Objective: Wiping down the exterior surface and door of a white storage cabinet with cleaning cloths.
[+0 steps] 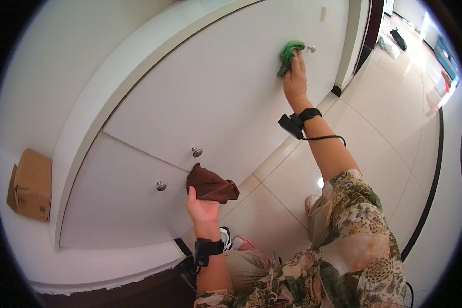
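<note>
My right hand (pixel 296 79) is pressed toward a white cabinet door (pixel 231 77) with a bunched green cloth (pixel 288 56) under its fingers, just beside a round metal knob (pixel 312 49). Lower down, my left hand (pixel 203 208) holds a folded brown cloth (pixel 211 184) near the seam between two doors. A second metal knob (pixel 197 152) is just above the brown cloth, and another knob (pixel 161 186) sits on the lower-left door (pixel 119 204). Both wrists wear black straps with small devices.
A cardboard box (pixel 34 184) rests at the far left beside the cabinet frame. Tiled floor (pixel 277 208) runs along the cabinet's base, with my shoes on it and a black-and-white shoe (pixel 226 238) near my left wrist. Bags (pixel 389 46) lie on the floor at the upper right.
</note>
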Demonstrator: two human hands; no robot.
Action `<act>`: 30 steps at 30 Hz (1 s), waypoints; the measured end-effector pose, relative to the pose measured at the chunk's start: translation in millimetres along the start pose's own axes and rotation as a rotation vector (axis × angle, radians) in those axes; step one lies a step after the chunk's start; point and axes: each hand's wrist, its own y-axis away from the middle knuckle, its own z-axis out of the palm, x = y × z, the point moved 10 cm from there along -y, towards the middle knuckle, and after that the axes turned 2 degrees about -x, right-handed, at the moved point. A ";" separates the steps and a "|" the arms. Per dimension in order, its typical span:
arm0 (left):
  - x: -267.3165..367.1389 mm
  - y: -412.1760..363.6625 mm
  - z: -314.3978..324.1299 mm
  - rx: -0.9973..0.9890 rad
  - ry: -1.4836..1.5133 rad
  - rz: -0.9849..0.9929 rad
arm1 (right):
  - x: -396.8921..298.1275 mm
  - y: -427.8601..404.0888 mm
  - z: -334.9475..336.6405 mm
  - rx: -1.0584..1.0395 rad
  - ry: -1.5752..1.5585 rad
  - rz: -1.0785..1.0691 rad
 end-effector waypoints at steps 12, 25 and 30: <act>11.4 18.5 -49.6 0.454 -0.054 0.036 | -43.5 38.8 23.3 0.144 -0.214 0.149; 12.1 21.6 -43.6 0.360 0.020 -0.045 | -246.0 117.1 62.3 -0.151 -0.328 -0.167; 14.2 18.3 -42.7 0.351 0.007 -0.043 | -289.9 160.3 71.4 -0.301 -0.283 -0.427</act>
